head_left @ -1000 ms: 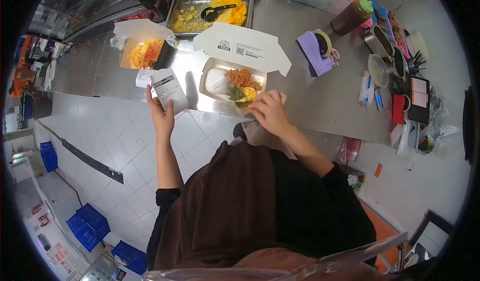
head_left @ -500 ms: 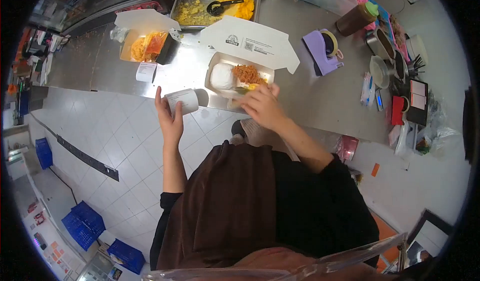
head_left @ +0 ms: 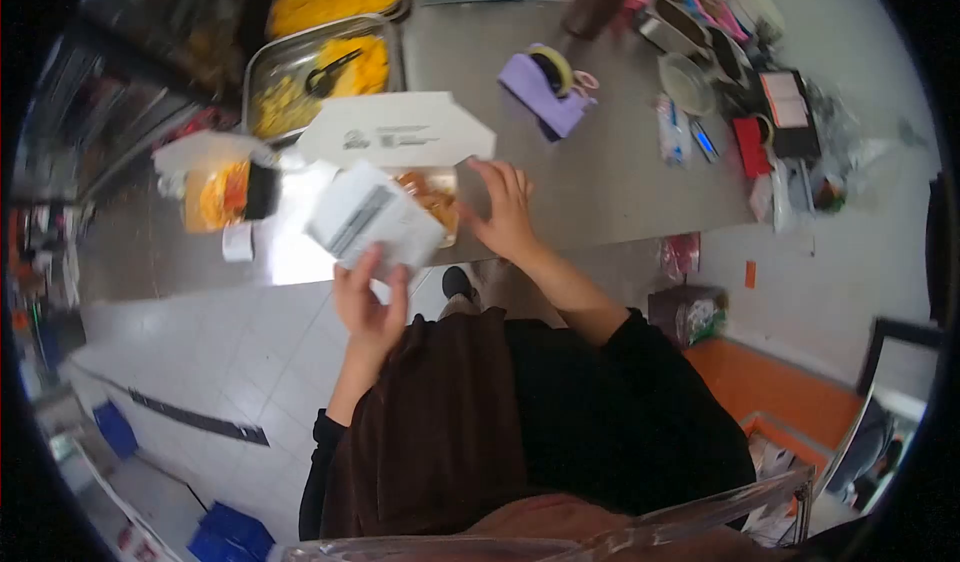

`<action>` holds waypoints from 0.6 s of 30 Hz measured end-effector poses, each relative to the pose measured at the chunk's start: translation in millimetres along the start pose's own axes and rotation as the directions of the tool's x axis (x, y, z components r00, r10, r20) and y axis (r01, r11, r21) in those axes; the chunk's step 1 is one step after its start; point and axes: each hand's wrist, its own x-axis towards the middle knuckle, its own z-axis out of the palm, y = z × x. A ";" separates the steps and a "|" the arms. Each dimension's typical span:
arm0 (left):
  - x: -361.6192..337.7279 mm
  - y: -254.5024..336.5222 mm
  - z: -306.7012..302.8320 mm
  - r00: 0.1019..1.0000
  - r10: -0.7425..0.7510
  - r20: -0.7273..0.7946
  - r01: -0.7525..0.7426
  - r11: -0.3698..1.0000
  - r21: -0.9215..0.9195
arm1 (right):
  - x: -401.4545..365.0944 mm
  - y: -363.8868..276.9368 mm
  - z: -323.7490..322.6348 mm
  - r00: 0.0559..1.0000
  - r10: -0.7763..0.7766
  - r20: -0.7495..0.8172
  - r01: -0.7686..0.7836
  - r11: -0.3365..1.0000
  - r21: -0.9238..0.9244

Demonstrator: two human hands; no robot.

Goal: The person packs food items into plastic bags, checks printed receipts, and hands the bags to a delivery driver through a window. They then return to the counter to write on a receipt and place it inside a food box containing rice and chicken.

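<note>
The left hand point(head_left: 372, 304) is raised in front of the body, its fingers closed on the lower edge of a printed paper slip point(head_left: 368, 220). The slip stands up from the fingertips and hangs over the left part of the open takeaway box point(head_left: 400, 134), hiding some of the food inside. The box sits at the near edge of the steel tabletop point(head_left: 620, 172).

The right hand point(head_left: 505, 217) is spread wide with nothing in its grasp, its fingers laid against the right side of the box. The view is smeared, so I cannot tell whether it presses or only rests there.

Risks, as I judge them:
- The slip is pinched by one edge only, so it could sag into the food.
- A push from the right hand could slide the box off the near edge.

A second filled box point(head_left: 215, 190) lies to the left, and a purple tape dispenser point(head_left: 545, 92) sits beyond.
</note>
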 end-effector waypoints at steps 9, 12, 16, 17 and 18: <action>-23.8 -3.7 194.0 0.657 -0.153 0.738 0.315 0.945 -0.084 | -45.1 275.4 -162.9 0.764 0.138 -0.631 -0.468 0.792 -0.393; -27.9 -9.8 208.5 0.683 -0.152 0.715 0.018 0.981 0.192 | -16.4 326.2 -195.7 0.813 0.275 -0.513 -0.463 0.840 -0.282; -32.1 -13.1 205.6 0.724 -0.131 0.678 -0.077 0.961 0.267 | -5.3 351.7 -192.3 0.871 0.261 -0.416 -0.435 0.805 -0.405; -30.7 -11.1 203.4 0.709 -0.146 0.690 -0.065 0.961 0.269 | -6.3 348.6 -190.0 0.870 0.285 -0.402 -0.437 0.823 -0.363; -31.4 -11.2 203.6 0.703 -0.139 0.698 -0.052 0.968 0.246 | -10.4 340.7 -188.2 0.871 0.306 -0.384 -0.436 0.842 -0.318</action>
